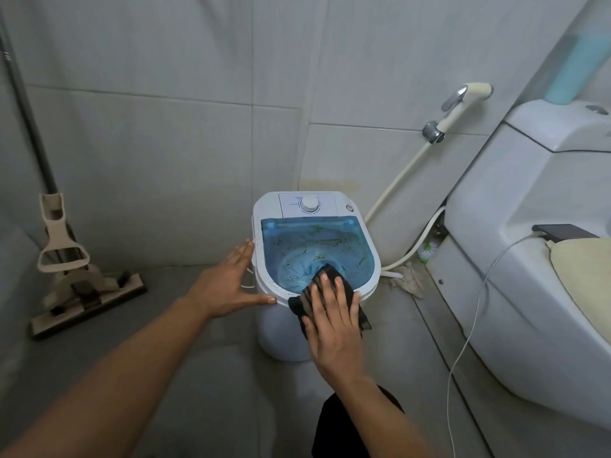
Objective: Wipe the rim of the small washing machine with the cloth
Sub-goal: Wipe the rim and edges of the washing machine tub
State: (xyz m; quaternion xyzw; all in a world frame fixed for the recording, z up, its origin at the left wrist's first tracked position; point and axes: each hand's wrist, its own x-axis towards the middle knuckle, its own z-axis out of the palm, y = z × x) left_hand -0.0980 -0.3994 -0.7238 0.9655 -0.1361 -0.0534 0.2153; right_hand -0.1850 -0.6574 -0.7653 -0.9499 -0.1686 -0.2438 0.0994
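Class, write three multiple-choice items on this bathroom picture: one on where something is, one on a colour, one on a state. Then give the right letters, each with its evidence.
1. Where does the phone lie?
A. on the floor
B. on the toilet
C. inside the washing machine

2. What colour is the cloth?
A. black
B. yellow
C. white

3. What is the left hand doing?
A. gripping the mop
B. turning the dial
C. resting flat against the machine's side

Answers: B, it lies on the toilet, cable attached. A, the cloth under the right hand on the rim is black. C, open palm and fingers touch the rim's left edge.
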